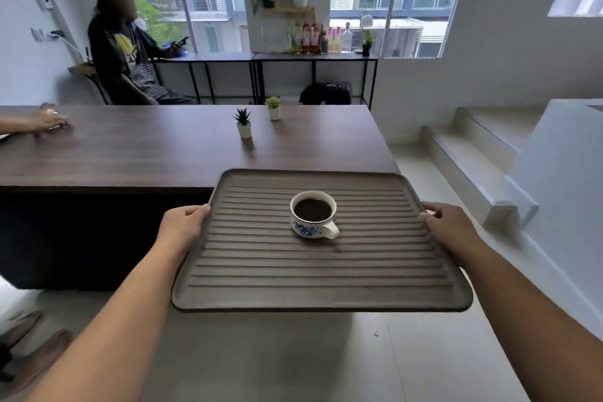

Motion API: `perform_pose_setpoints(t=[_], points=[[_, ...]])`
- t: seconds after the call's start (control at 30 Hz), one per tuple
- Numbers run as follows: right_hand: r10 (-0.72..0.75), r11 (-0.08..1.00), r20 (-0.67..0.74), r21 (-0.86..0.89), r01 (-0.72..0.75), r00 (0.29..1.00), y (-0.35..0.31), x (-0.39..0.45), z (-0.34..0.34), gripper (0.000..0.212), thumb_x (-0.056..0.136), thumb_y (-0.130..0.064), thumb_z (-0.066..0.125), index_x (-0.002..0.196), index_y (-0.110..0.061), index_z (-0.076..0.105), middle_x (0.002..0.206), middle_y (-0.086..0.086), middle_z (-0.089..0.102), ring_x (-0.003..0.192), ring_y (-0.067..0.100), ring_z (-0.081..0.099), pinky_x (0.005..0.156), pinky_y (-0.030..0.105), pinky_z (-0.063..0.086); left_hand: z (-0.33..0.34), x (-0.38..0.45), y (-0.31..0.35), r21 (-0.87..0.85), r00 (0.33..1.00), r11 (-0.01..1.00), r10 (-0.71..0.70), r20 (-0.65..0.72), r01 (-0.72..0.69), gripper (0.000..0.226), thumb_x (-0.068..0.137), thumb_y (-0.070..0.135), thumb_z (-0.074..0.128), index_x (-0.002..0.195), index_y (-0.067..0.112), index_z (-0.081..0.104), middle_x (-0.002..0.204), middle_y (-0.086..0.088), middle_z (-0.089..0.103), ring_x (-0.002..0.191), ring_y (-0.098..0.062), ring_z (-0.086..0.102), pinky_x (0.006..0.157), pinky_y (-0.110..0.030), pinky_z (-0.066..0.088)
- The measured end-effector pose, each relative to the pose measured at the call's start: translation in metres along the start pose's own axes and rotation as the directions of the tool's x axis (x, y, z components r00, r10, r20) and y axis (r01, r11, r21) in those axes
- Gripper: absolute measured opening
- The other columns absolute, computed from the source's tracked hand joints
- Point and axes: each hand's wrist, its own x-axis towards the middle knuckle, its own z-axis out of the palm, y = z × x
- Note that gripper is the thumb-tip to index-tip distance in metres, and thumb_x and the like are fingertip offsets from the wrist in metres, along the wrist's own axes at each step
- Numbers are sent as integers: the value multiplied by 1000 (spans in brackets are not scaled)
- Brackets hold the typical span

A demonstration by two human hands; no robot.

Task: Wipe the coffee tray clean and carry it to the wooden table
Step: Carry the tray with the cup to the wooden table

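I hold a ribbed grey-brown coffee tray (313, 274) level in the air, low in the middle of the head view. My left hand (182, 225) grips its left rim and my right hand (447, 222) grips its right rim. A white cup with a blue pattern (313, 215), full of dark coffee, stands upright near the tray's centre, handle pointing toward me and right. The tray's far edge overlaps the near right corner of the long dark wooden table (146, 147), which lies just ahead.
Two small potted plants (244, 122) (274, 108) stand on the table's right half. Another person's hand (49, 122) rests on its far left. A person sits on a stool (124, 52) behind. White steps (473, 153) rise at the right. Bare feet (36, 349) show lower left.
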Motion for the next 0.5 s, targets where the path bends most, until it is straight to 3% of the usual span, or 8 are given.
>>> perform_pose_setpoints(t=[0.13,0.27,0.4,0.5], points=[[-19,1000,23,-20,20,1000,-13,69,20,38,89,-19,57,127,-14,59,115,12,67,104,27,61,92,35,43,23,50,3,-1,999,1000,-17,-31,17,11,88,25,65,84,20,74,83,3,71,86,-18,67,82,-31,51],[-36,999,46,-24,37,998,-23,125,51,40,90,-14,57,129,-8,56,127,14,62,113,28,58,96,34,41,36,109,-1,44,999,999,-17,-51,19,21,88,23,66,100,9,75,94,-3,71,92,-17,64,84,-28,45],[-39,999,36,-31,41,999,-33,176,88,39,91,-14,57,130,-7,55,128,13,61,109,27,59,95,34,41,50,173,-7,84,999,996,-11,-44,15,21,87,22,67,102,9,74,96,-6,72,93,-18,64,87,-30,46],[-27,998,31,-50,28,999,-43,210,112,40,92,-14,55,132,-7,54,126,12,62,91,25,59,85,28,40,63,218,-9,148,1000,989,-4,-13,6,24,89,18,64,107,4,72,103,-10,71,93,-17,61,85,-27,42]])
